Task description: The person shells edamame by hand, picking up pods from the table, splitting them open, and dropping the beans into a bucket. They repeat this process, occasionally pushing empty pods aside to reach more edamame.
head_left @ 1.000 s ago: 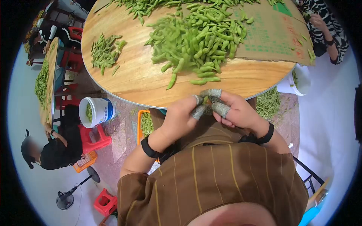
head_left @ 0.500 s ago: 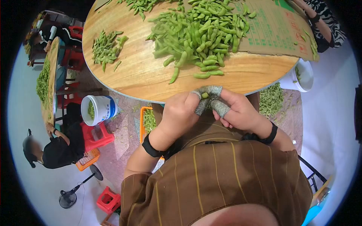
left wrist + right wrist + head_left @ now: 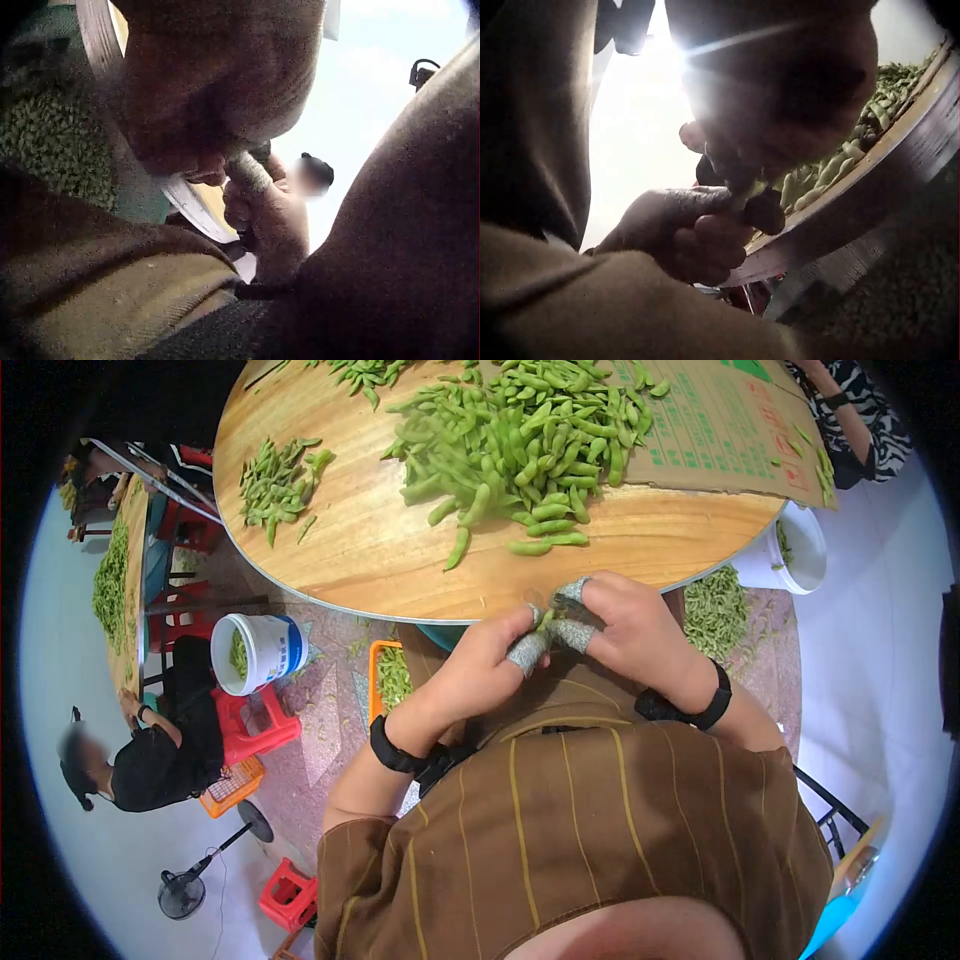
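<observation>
A small green soybean pod (image 3: pixel 546 622) is at the meeting fingertips of both hands, just off the table's near edge. My left hand (image 3: pixel 490 655) pinches it between thumb and forefinger. From the other side, the bent thumb and forefinger of my right hand (image 3: pixel 632 628) close in on its upper end. Grey wraps cover the thumbs and forefingers. In the right wrist view a bit of the pod (image 3: pixel 756 189) shows between dark fingers; most of it is hidden. Beyond the hands, a large heap of soybean pods (image 3: pixel 530 450) lies on the round wooden table (image 3: pixel 370 575).
A smaller pile of pods (image 3: pixel 278 490) lies left on the table, a cardboard sheet (image 3: pixel 710 445) right. White buckets (image 3: pixel 255 655) stand on both sides. An orange crate (image 3: pixel 375 680) with pods sits below the edge. Another person (image 3: pixel 160 750) sits at a second table.
My right forefinger and thumb have spread apart, and the right hand has risen slightly. The pod shows between the fingertips at a different angle. At the far left, a pale bar has appeared near the other table.
</observation>
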Tool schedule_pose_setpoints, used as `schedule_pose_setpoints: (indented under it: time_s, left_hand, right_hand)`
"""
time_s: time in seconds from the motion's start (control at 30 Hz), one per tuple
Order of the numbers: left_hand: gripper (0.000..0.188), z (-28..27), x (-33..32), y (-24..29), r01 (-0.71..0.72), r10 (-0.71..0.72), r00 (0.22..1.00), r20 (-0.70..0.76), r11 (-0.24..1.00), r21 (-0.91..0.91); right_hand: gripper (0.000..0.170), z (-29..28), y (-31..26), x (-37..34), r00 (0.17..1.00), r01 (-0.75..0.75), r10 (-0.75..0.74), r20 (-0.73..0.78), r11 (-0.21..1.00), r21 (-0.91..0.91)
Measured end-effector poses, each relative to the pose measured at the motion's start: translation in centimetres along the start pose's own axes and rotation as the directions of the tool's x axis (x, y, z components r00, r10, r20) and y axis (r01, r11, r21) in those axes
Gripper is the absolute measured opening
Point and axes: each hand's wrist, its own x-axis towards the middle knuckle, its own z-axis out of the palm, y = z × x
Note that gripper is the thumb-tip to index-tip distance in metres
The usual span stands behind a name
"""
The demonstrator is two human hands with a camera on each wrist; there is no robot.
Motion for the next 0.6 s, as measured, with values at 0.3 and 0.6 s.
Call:
schedule_pose_setpoints:
  time_s: [0.3, 0.6]
  left_hand:
    - [0.011, 1.4, -1.3, -1.8, -0.056, 0.055, 0.998, 0.012, 0.968, 0.243]
    - [0.015, -0.3, -3.3, -2.9, 0.215, -0.278, 0.953, -0.123, 0.902, -0.375]
  right_hand:
    - [0.043, 1.8, -0.5, -1.5, 0.967, 0.154, -0.107, 0.231, 0.968, -0.198]
    - [0.02, 1.9, -0.8, -1.4, 0.99, 0.024, -0.015, 0.141, 0.998, -0.059]
